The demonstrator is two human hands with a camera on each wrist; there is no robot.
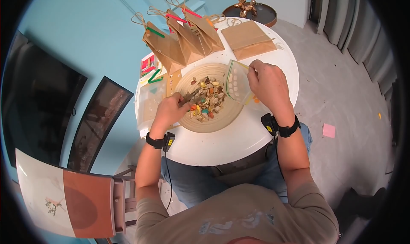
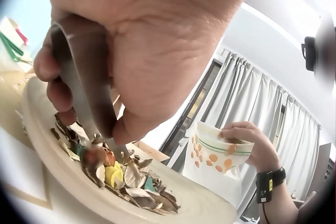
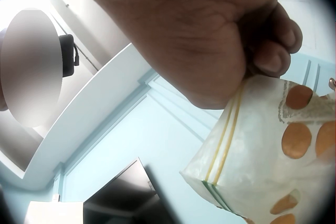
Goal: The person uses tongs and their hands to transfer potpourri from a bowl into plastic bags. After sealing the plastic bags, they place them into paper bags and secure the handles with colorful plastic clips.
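Observation:
My left hand grips metal tongs, a bent strip with its tips down among dried petals and leaves. These pieces, mostly brown with some yellow, orange and teal ones, lie heaped in a wide, shallow, pale bowl. At the right side of the bowl, my right hand pinches the top of a translucent zip bag. Orange dots and a green zip line mark the bag, which hangs tilted with its mouth facing the bowl.
Three upright brown paper bags with coloured clips stand behind the bowl. Another paper bag lies flat at the back right. Green clips and a clear plastic sheet lie to the left on the round white table.

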